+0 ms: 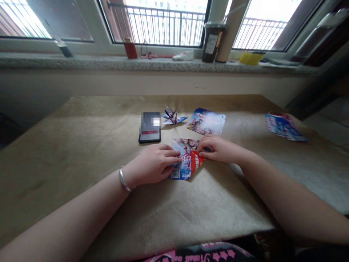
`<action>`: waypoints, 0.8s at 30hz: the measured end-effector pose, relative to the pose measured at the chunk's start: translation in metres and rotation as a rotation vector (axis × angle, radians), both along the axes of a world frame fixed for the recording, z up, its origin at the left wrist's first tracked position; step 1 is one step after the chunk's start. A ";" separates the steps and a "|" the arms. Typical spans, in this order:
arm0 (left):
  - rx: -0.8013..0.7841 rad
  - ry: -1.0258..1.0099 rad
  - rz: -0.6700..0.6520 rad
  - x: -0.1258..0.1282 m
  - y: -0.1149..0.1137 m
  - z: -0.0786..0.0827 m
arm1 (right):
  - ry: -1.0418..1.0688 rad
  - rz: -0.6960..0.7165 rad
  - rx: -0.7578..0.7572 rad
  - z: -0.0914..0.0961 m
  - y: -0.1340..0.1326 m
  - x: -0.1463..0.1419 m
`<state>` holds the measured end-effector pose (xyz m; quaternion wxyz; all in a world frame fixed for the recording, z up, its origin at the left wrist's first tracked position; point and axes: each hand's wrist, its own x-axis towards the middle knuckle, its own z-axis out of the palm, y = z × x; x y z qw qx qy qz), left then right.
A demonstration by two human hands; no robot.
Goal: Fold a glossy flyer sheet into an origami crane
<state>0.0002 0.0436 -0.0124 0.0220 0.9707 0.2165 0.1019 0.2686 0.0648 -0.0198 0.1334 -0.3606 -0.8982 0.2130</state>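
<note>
A colourful printed paper sheet (185,160) lies on the brown table (81,153), partly folded with a red flap at its right. My left hand (154,163), with a silver bracelet on the wrist, presses its fingers flat on the sheet's left side. My right hand (218,148) pinches the sheet's folded right edge with curled fingers. Just beyond the sheet a finished paper crane (172,115) stands on the table, made of the same printed paper.
A black phone (149,127) lies left of the crane. A stack of printed sheets (206,122) sits behind my right hand, another stack (285,126) at the far right. The windowsill holds a dark cup (212,43), a red container (131,49) and a yellow item (251,58).
</note>
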 end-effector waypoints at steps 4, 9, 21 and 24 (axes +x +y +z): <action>0.007 -0.019 -0.028 0.003 -0.003 0.003 | 0.082 -0.136 0.041 -0.006 -0.003 -0.012; 0.002 -0.024 -0.027 0.006 -0.003 0.003 | 0.113 -0.254 0.116 -0.014 -0.003 -0.021; -0.025 0.020 0.038 0.004 -0.002 -0.008 | 0.069 -0.266 0.247 -0.021 -0.005 -0.028; -0.024 0.052 0.047 0.004 -0.002 -0.011 | 0.068 -0.271 0.261 -0.022 -0.005 -0.029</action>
